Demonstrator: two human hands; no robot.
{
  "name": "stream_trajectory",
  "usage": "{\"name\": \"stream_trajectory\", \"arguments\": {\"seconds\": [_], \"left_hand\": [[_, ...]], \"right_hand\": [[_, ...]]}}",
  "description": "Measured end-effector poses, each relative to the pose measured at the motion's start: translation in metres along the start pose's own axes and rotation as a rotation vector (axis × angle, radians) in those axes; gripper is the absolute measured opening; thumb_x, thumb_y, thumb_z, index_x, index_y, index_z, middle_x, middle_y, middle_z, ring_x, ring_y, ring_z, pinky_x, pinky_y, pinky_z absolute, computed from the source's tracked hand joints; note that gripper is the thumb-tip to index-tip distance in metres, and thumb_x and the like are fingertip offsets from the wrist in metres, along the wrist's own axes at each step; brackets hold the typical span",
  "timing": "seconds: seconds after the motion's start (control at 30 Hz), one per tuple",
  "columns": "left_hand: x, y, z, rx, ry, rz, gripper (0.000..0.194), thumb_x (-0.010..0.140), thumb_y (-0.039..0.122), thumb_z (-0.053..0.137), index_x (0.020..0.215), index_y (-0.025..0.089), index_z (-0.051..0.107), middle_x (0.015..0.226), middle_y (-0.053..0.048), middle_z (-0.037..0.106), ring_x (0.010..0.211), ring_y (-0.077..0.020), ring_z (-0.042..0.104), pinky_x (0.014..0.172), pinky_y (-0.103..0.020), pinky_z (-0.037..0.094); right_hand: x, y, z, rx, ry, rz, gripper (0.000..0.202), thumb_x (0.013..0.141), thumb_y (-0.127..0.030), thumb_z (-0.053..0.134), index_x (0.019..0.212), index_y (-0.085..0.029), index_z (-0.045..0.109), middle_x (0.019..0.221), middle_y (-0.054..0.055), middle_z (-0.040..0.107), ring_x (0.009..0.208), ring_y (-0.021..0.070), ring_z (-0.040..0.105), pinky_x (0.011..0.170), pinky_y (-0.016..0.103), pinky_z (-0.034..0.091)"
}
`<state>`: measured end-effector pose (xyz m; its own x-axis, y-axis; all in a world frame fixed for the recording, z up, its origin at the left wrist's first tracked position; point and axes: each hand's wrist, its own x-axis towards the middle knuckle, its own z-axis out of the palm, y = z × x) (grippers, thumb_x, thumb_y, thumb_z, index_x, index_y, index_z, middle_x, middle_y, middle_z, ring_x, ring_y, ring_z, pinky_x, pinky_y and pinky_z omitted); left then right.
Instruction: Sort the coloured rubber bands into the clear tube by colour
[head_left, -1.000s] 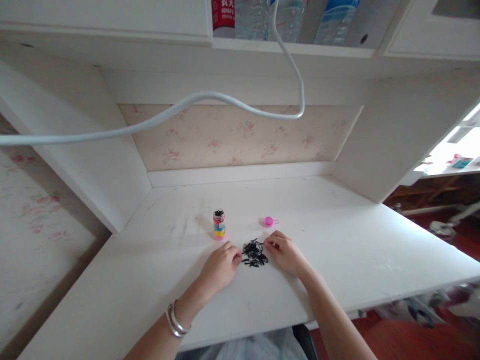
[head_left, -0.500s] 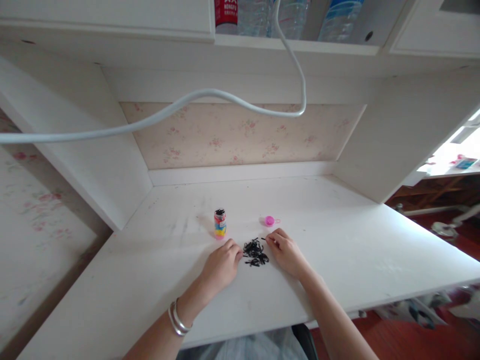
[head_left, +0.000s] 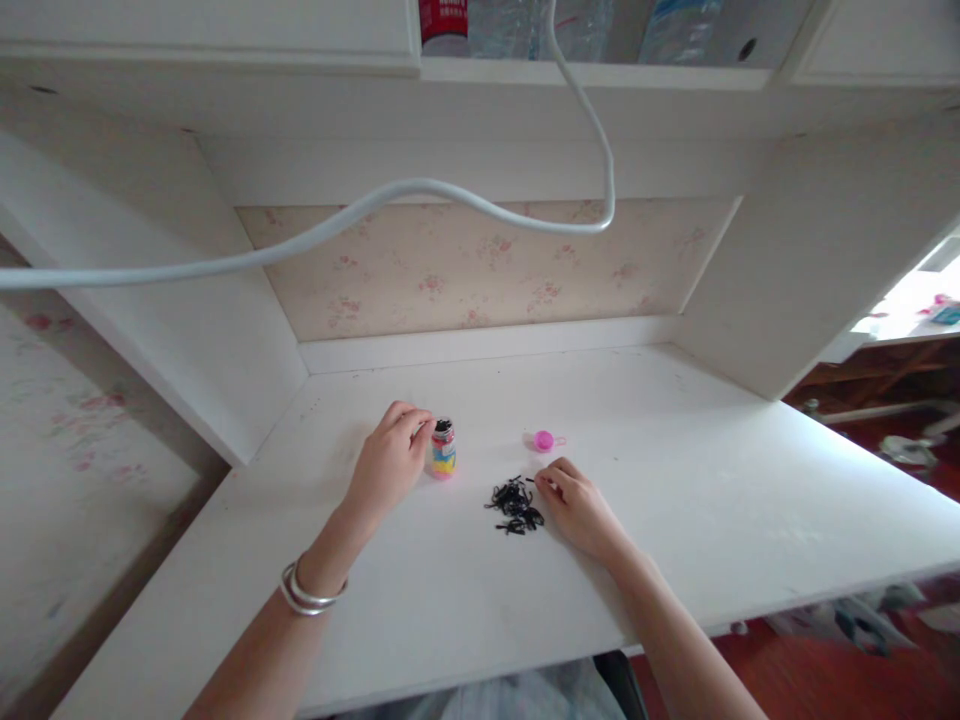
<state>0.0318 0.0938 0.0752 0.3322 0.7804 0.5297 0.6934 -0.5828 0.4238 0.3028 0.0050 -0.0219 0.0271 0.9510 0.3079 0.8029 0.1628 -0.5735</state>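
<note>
A small clear jar (head_left: 443, 450) with a colourful label stands upright on the white desk, black pieces showing at its mouth. My left hand (head_left: 394, 452) is beside the jar's top left edge, fingertips pinched together; whatever they hold is too small to make out. A loose pile of small black bands (head_left: 514, 506) lies right of the jar and nearer to me. At the pile's right edge, my right hand (head_left: 574, 502) is closed on a small black piece that pokes out from its fingertips. Behind that hand lies a pink lid (head_left: 544, 441) with a loop.
A white cable (head_left: 420, 187) hangs across the upper view, in front of the cabinet. Bottles (head_left: 501, 28) stand on the shelf above. White side panels (head_left: 847, 240) flank the desk (head_left: 420, 620), with flowered wallpaper behind.
My left hand has moved from the pile's left edge up and left to the jar's mouth. My right hand has stayed by the pile. The view has shifted slightly.
</note>
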Motion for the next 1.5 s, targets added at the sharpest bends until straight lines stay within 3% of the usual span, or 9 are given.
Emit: {"name": "stream_trajectory", "arguments": {"seconds": [0.3,0.47,0.57,0.7,0.87,1.1,1.3,1.5], "left_hand": [[0.008,-0.009,0.001,0.058,-0.033,0.011,0.028,0.093,0.035,0.043,0.096,0.024,0.068,0.096,-0.002,0.06,0.075,-0.0124,0.059,0.072,-0.026,0.045],[0.003,-0.018,-0.005,-0.053,0.054,-0.058,0.03,0.092,0.038,0.043,0.094,0.021,0.067,0.095,-0.004,0.063,0.075,-0.013,0.059,0.072,-0.025,0.046],[-0.009,-0.028,-0.005,-0.089,0.06,-0.136,0.032,0.091,0.041,0.041,0.095,0.02,0.065,0.094,-0.003,0.067,0.071,-0.0132,0.059,0.07,-0.025,0.046],[-0.032,-0.038,0.006,-0.142,-0.081,-0.282,0.031,0.089,0.041,0.041,0.094,0.021,0.064,0.082,0.0,0.069,0.068,-0.0137,0.061,0.065,-0.024,0.044],[-0.047,-0.042,0.019,-0.192,-0.242,-0.363,0.029,0.089,0.035,0.039,0.095,0.021,0.063,0.078,0.0,0.07,0.067,-0.0138,0.062,0.061,-0.024,0.042],[-0.051,-0.038,0.017,-0.221,-0.257,-0.325,0.027,0.092,0.032,0.036,0.092,0.021,0.061,0.079,0.0,0.068,0.07,-0.013,0.061,0.064,-0.023,0.04],[-0.054,-0.038,0.016,-0.19,-0.273,-0.268,0.027,0.092,0.028,0.037,0.093,0.021,0.063,0.08,-0.001,0.067,0.07,-0.0133,0.06,0.062,-0.023,0.039],[-0.054,-0.041,0.021,-0.193,-0.238,-0.239,0.024,0.09,0.022,0.04,0.093,0.02,0.064,0.091,-0.003,0.068,0.081,-0.015,0.061,0.072,-0.025,0.043]], "right_hand": [[0.0,0.0,0.0,-0.01,0.015,-0.005,0.031,0.095,-0.035,0.038,0.085,-0.022,0.064,0.09,0.005,0.059,0.071,0.0152,0.058,0.068,0.027,0.045],[0.002,-0.005,0.0,0.071,0.064,0.015,0.032,0.095,-0.039,0.04,0.085,-0.021,0.065,0.089,0.005,0.059,0.066,0.0141,0.056,0.065,0.026,0.044],[0.008,-0.019,0.0,0.173,0.126,0.018,0.031,0.093,-0.041,0.044,0.086,-0.021,0.066,0.089,0.005,0.06,0.062,0.0132,0.053,0.061,0.026,0.044],[0.028,-0.058,-0.006,0.232,0.149,-0.083,0.03,0.094,-0.04,0.045,0.086,-0.021,0.068,0.088,0.006,0.059,0.067,0.0139,0.053,0.063,0.026,0.045],[0.074,-0.104,-0.011,0.224,0.081,-0.288,0.028,0.095,-0.038,0.047,0.094,-0.023,0.07,0.091,0.005,0.057,0.066,0.0118,0.052,0.065,0.026,0.045],[0.134,-0.108,-0.013,0.119,-0.13,-0.531,0.018,0.092,-0.028,0.054,0.094,-0.023,0.072,0.098,0.004,0.053,0.077,0.011,0.055,0.077,0.025,0.044],[0.146,-0.111,-0.015,0.04,-0.28,-0.553,0.019,0.093,-0.028,0.054,0.095,-0.024,0.073,0.099,0.004,0.052,0.078,0.0112,0.055,0.077,0.025,0.044],[0.148,-0.113,-0.014,0.053,-0.325,-0.52,0.021,0.092,-0.03,0.053,0.097,-0.025,0.073,0.099,0.004,0.054,0.076,0.0107,0.055,0.074,0.025,0.044]]}}
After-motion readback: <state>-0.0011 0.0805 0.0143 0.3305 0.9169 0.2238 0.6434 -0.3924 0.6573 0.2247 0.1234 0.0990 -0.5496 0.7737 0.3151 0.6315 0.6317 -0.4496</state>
